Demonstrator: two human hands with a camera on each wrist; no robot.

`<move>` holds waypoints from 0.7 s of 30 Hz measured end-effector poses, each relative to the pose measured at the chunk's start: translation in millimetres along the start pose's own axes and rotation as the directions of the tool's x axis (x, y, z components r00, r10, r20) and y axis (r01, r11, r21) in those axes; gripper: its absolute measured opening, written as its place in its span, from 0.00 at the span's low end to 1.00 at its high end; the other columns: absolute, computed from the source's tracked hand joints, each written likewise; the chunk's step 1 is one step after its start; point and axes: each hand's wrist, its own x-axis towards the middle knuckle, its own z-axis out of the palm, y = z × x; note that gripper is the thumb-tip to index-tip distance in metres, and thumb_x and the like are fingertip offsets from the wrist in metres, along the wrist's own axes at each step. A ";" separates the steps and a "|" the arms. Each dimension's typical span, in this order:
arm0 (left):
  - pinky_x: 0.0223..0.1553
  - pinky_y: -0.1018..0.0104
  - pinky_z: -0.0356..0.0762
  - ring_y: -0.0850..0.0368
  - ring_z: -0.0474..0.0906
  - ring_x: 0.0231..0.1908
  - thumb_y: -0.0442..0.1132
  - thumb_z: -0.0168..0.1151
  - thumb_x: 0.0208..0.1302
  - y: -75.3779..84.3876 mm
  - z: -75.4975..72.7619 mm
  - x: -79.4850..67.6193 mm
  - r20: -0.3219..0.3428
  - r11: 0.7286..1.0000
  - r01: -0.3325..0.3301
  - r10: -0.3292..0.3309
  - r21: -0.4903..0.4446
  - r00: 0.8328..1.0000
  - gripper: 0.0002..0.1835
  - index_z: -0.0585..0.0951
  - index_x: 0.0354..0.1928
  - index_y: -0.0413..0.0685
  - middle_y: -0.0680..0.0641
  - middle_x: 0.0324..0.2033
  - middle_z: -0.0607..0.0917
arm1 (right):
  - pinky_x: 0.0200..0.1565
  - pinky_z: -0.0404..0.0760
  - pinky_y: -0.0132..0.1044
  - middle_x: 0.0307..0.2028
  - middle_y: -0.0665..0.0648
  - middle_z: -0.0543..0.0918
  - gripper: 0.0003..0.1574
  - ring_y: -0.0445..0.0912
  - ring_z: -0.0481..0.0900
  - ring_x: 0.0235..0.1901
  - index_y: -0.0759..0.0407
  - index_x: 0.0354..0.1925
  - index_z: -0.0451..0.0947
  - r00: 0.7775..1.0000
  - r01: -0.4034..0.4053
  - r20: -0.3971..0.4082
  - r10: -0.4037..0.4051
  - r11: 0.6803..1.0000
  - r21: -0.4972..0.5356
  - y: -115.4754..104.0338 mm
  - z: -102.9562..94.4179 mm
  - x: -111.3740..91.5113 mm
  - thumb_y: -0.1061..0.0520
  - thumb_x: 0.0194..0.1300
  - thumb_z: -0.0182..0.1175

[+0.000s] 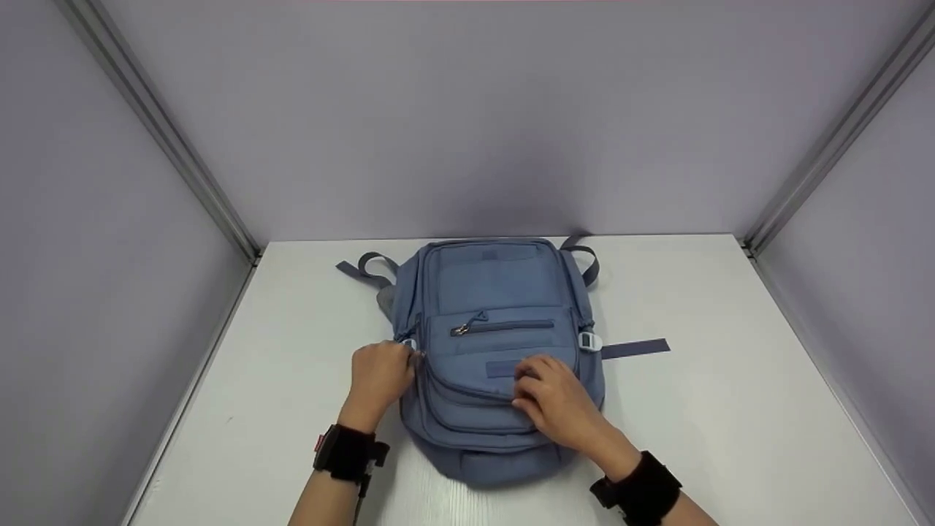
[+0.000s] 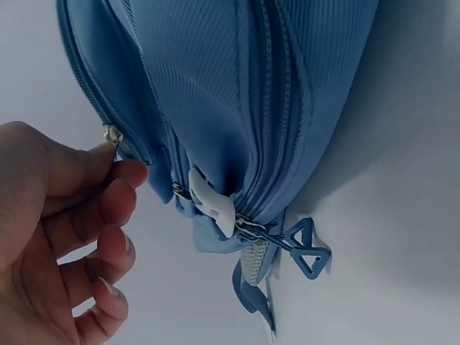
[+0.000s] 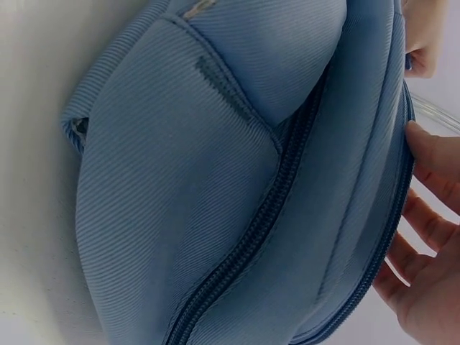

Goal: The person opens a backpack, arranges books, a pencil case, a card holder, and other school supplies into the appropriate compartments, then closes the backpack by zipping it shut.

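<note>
A blue backpack (image 1: 500, 281) lies on its back, front pockets facing up. At the left side of the front pocket, my left hand (image 1: 381, 374) pinches a small zipper pull (image 2: 113, 135) between thumb and forefinger, its other fingers loosely bent. My right hand (image 1: 561, 403) rests at the lower right of that pocket, with loosely bent fingers over the front panel and the thumb touching the zipped edge (image 3: 408, 154). Below the edge, another zipper (image 3: 269, 208) curves round the bag. A white side buckle (image 2: 212, 201) and triangular zipper pulls (image 2: 309, 253) hang near the left hand.
The bag lies on a white table (image 1: 307, 314) with grey panels (image 1: 467, 117) behind and at both sides. Loose straps (image 1: 635, 348) spread from the bag to the right and the upper left. A short zipper (image 1: 504, 326) crosses the front pocket.
</note>
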 end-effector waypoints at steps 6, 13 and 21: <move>0.11 0.54 0.67 0.48 0.71 0.10 0.41 0.73 0.54 -2.5 9.5 18.4 -0.001 0.997 0.060 -0.060 0.044 0.998 0.18 0.79 0.13 0.44 0.46 0.09 0.75 | 0.51 0.74 0.51 0.42 0.53 0.78 0.09 0.51 0.76 0.48 0.50 0.27 0.79 1.000 0.005 -0.005 -0.005 1.000 -0.008 0.2 -1.3 0.2 0.56 0.58 0.71; 0.16 0.50 0.74 0.43 0.78 0.16 0.43 0.70 0.59 -8.5 7.5 41.1 0.141 0.991 0.106 -0.116 0.079 0.983 0.17 0.81 0.18 0.41 0.43 0.13 0.78 | 0.48 0.74 0.51 0.42 0.54 0.77 0.10 0.50 0.76 0.46 0.50 0.27 0.78 1.000 0.021 -0.022 -0.021 1.000 0.008 0.9 -0.1 0.3 0.57 0.58 0.71; 0.20 0.47 0.75 0.39 0.79 0.19 0.44 0.70 0.58 -8.7 16.2 54.9 0.118 0.988 0.116 -0.127 0.100 0.985 0.15 0.83 0.21 0.40 0.40 0.16 0.81 | 0.49 0.74 0.51 0.41 0.54 0.78 0.09 0.51 0.76 0.47 0.51 0.28 0.79 1.000 0.022 -0.021 -0.022 1.000 0.010 0.6 -0.8 1.0 0.57 0.58 0.72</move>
